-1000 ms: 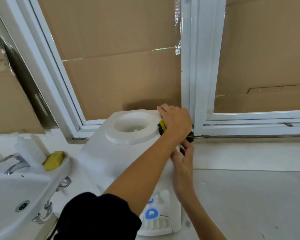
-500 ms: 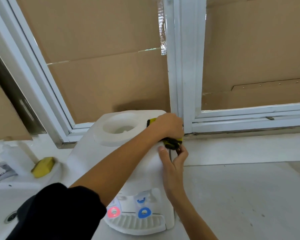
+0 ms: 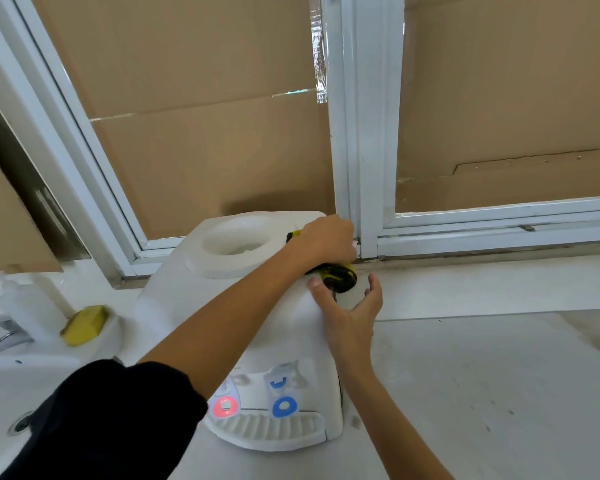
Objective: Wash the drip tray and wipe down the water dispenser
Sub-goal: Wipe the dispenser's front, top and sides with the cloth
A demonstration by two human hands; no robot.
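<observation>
A white water dispenser (image 3: 194, 306) stands below me, its round bottle socket (image 3: 236, 242) facing up. The ribbed drip tray (image 3: 267, 433) sits in place at its front, under the red tap (image 3: 225, 407) and the blue tap (image 3: 284, 407). My left hand (image 3: 326, 242), with a black sleeve on that arm, grips a yellow and black sponge (image 3: 338, 276) on the dispenser's top right corner. My right hand (image 3: 350, 315) rests on the dispenser's right shoulder just below the sponge, fingers spread and thumb apart.
A white sink (image 3: 0, 393) with a chrome faucet (image 3: 0, 336) is at the left; a second yellow sponge (image 3: 84, 325) and a white bottle (image 3: 28, 299) sit on its rim. A white window frame (image 3: 361, 133) backed with cardboard rises right behind the dispenser.
My left hand has slid the sponge from the top toward the dispenser's right edge. The right hand's fingers have spread wider beneath it. My view has tilted down, showing the taps and tray.
</observation>
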